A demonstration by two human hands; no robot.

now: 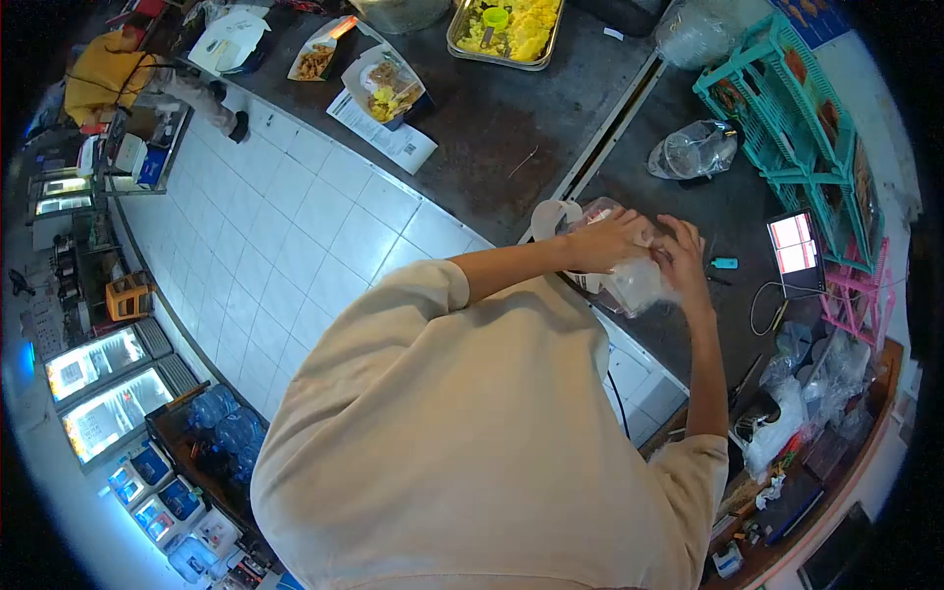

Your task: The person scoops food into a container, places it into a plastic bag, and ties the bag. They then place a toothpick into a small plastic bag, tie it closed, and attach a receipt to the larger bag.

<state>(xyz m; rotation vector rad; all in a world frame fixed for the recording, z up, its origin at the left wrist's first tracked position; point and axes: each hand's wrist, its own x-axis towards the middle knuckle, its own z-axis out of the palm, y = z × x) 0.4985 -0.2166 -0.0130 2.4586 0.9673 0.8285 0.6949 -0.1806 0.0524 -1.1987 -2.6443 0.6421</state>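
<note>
My left hand [615, 242] and my right hand [680, 258] are close together over the dark counter's near edge. Both have curled fingers on a crinkled clear plastic bag [637, 287]. Some of the bag shows below the fingers, and its contents are hard to make out. A clear container with something reddish [598, 208] shows partly behind my left hand. Beside it is a white round object [553, 218], perhaps a cup or roll. My fingertips are partly hidden by the plastic and by each other.
A teal plastic rack [787, 108] stands at the right, near a clear plastic jar [693, 149] and a lit screen [795, 246]. At the back are a metal tray of yellow food [511, 39] and paper food boxes [391, 90]. Another person [103, 74] is far left.
</note>
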